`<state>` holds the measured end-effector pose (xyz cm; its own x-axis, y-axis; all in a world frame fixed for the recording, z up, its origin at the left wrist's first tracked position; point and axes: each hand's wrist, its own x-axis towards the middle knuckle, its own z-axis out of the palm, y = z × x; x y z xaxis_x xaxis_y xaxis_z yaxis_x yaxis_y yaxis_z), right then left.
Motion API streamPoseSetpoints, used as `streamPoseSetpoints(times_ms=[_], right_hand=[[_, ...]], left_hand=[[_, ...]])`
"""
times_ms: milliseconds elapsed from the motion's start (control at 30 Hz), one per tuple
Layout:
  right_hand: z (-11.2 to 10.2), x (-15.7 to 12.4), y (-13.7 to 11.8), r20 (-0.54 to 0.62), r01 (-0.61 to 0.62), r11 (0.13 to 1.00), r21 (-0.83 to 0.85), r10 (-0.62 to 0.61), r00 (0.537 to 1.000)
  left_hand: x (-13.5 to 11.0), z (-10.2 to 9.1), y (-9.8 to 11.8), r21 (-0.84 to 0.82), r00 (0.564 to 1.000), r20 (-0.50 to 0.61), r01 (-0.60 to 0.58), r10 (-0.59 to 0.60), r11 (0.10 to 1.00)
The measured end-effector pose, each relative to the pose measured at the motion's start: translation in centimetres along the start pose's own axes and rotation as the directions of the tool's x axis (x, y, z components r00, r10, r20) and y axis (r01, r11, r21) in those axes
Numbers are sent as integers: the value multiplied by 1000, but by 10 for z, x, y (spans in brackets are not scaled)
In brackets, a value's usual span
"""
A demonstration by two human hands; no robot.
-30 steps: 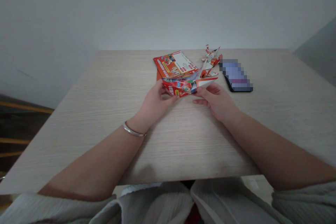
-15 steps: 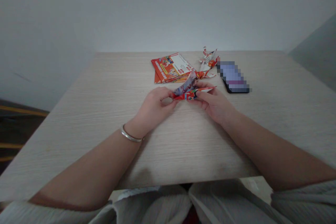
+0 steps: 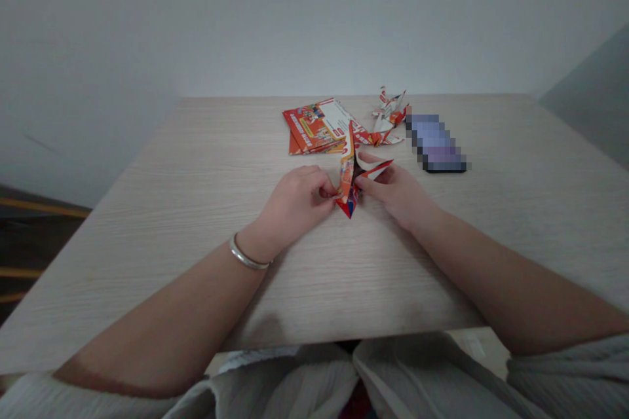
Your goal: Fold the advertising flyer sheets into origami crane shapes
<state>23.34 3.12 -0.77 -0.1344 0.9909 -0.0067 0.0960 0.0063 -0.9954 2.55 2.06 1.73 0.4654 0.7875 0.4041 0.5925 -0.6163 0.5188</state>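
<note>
Holding a folded paper piece (image 3: pixel 346 173) over the middle of the counter (image 3: pixel 314 301), well inside all its edges. Looking light and thin, fairly stiff along the creases yet soft across the open flaps; probably slipping a little on its printed face and tearing or crumpling under a hard squeeze, so best taking hold at the layered folds near the lower tip. Pinching its lower left side with the left hand (image 3: pixel 295 206), pressing thumb and forefinger together; gripping the right-hand flaps with the right hand (image 3: pixel 403 196), parting thumb and forefinger slightly around the paper. Sitting between both sets of fingers, pointing a long tip toward the far edge and a short one toward the near edge. Leaving unclear any contact with the counter. Showing, toward the far edge, a stack of leaflets (image 3: pixel 319 126), crinkled paper shapes (image 3: pixel 388 122) and, farther right, a phone (image 3: pixel 436 142).
</note>
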Motion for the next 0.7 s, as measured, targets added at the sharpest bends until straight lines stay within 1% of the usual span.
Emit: streamPoseSetpoints(times_ms=[133, 300, 433, 533, 633, 700], right_hand=[[1, -2, -7, -4, 16, 999, -49, -17, 1000], [2, -8, -14, -3, 82, 979, -188, -84, 997], [3, -11, -13, -9, 112, 978, -176, -116, 993], [4, -11, -13, -17, 66, 982, -179, -70, 997], [5, -12, -15, 11, 5, 981, -195, -3, 1000], [5, -12, -16, 19, -19, 971, -239, 24, 1000]], left_hand=[[-1, -2, 1, 25, 998, -4, 64, -64, 998], [-3, -2, 5, 7, 993, -3, 117, -117, 993], [-5, -2, 8, -20, 984, 31, 176, -175, 984], [-5, -2, 6, -13, 979, 62, 196, -195, 980], [-6, 0, 2, 3, 973, 94, 213, -212, 977], [-8, 3, -3, -40, 971, 87, 228, -223, 973]])
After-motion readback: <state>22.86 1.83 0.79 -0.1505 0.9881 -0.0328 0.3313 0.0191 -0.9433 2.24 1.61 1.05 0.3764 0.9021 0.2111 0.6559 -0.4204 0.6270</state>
